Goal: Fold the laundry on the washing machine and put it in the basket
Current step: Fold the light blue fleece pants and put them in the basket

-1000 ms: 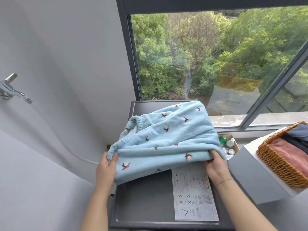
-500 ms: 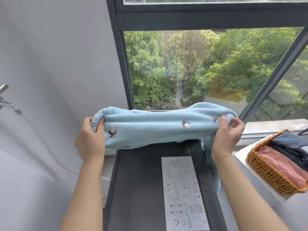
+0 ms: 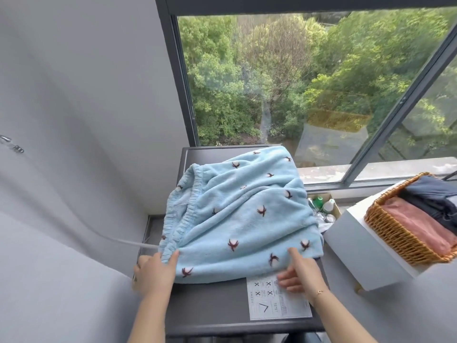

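Head view: the light-blue fleece garment (image 3: pixel 242 216) lies on the washing machine (image 3: pixel 210 303), folding in progress. The left hand (image 3: pixel 154 271) pinches its near-left corner; the right hand (image 3: pixel 300 271), fingers loosely spread, touches the near hem. Next, probably another fold, then transfer to the wicker basket (image 3: pixel 395 231), right.

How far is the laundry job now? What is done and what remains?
Done: a pink folded piece and a dark one lie in the wicker basket. In hand: the blue fleece garment lies on the washing machine; left hand pinches its corner, right hand touches its edge. Left: finish folding, then basket.
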The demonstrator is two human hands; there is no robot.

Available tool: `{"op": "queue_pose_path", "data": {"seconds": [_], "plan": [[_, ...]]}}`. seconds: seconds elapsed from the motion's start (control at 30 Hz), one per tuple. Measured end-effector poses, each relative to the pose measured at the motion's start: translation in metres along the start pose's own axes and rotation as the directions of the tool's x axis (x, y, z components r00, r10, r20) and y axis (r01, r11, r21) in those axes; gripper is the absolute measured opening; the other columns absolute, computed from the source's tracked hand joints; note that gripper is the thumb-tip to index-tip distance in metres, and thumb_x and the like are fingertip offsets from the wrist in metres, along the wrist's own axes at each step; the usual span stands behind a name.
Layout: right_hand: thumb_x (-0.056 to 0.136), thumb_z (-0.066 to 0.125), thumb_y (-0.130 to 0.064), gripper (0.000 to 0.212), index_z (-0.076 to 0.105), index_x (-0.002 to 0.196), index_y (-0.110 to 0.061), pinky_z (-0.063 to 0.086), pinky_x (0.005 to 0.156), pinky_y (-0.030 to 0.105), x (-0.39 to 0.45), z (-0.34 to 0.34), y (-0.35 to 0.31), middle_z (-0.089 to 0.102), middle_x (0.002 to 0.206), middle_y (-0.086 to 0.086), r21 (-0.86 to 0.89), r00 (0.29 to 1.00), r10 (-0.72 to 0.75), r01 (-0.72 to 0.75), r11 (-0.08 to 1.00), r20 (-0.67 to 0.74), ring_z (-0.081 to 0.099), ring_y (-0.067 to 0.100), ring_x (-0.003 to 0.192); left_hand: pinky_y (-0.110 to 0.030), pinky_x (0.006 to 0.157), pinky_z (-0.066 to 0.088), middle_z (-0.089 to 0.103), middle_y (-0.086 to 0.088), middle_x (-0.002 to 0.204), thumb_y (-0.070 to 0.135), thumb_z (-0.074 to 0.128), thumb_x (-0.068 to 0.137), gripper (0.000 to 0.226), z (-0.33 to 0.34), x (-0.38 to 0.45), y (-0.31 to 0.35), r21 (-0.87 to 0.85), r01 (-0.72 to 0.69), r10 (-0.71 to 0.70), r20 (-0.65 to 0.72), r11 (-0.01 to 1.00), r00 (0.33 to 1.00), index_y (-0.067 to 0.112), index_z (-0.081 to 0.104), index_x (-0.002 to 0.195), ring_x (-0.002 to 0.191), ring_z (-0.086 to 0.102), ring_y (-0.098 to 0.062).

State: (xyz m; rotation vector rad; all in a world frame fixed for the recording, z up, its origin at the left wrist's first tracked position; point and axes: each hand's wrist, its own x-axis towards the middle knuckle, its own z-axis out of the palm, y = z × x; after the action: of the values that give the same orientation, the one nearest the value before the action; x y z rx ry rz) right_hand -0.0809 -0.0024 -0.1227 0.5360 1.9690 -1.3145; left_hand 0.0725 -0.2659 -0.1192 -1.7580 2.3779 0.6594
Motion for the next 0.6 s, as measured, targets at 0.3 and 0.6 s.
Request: {"op": "queue_pose_path", "data": {"seconds": [0.3,0.6], "plan": [[0.093,0.058,-0.010,0.026,0.056,0.118,-0.002,0.058,0.061,0.026,0.015,0.015,-0.001,0.067,0.106,0.014,0.668,0.987,-0.150,0.070,0.741,0.063,0.066,0.023,0.086,-0.036,0.082,0.042,0.060,-0.023,0.104,0.026,0.060,0.091,0.032,0.002,-0.013,0.000,-0.274,-0.104,0.109,0.004,0.956,0.994,0.002,0.064,0.113,0.103,0.055,-0.037],[0.093,0.057,-0.034,0.026,0.060,0.111,-0.015,0.056,0.057,0.025,0.048,-0.021,-0.096,0.073,0.074,0.001,0.685,0.990,-0.140,0.098,0.722,0.005,0.068,0.016,0.067,-0.050,0.093,0.044,0.063,-0.020,0.121,0.035,0.060,0.087,0.044,-0.033,-0.006,0.088,-0.764,0.607,0.288,0.544,-0.219,0.788,0.014,0.056,0.126,0.117,0.055,-0.039]]}}
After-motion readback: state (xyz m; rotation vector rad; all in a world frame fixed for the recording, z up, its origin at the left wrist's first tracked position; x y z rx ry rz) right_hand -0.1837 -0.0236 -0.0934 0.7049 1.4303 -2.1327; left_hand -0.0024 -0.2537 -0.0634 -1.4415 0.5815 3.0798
